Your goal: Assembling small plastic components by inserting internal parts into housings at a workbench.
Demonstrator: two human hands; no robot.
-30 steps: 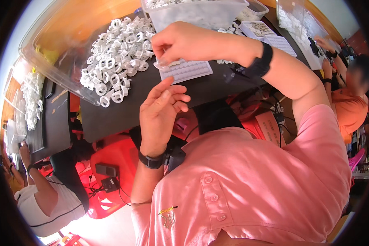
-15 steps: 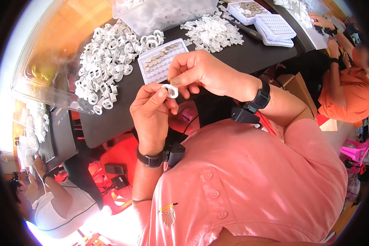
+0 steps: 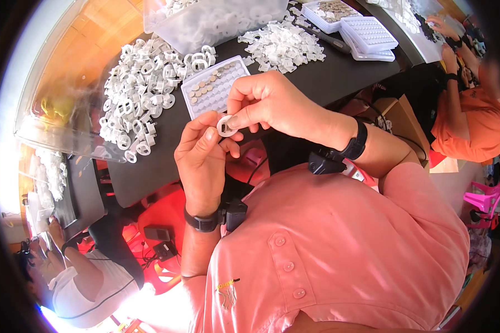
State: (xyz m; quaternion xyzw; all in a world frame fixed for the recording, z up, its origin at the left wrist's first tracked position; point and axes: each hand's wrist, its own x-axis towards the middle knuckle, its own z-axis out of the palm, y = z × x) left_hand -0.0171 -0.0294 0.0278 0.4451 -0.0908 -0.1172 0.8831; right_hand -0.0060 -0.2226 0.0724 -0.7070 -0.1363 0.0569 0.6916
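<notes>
Above the near table edge, a small white plastic ring with a dark slot in its middle is held between both hands. My left hand is closed, its fingertips at the ring's left side. My right hand is closed too, its thumb pressed against the ring's right edge. Whether a smaller piece lies under that thumb, I cannot tell. Just beyond my hands, a white dimpled tray holds several small round metal discs like button cells, partly hidden by my right hand.
Left of the tray lies a large heap of white ring parts. Beyond it stand a clear plastic bin, a pile of small white clips and stacked white trays. Co-workers sit at left and right.
My right thumb has come down onto the ring. The ring has turned to show its slotted face and shifted slightly left, with both hands close together.
</notes>
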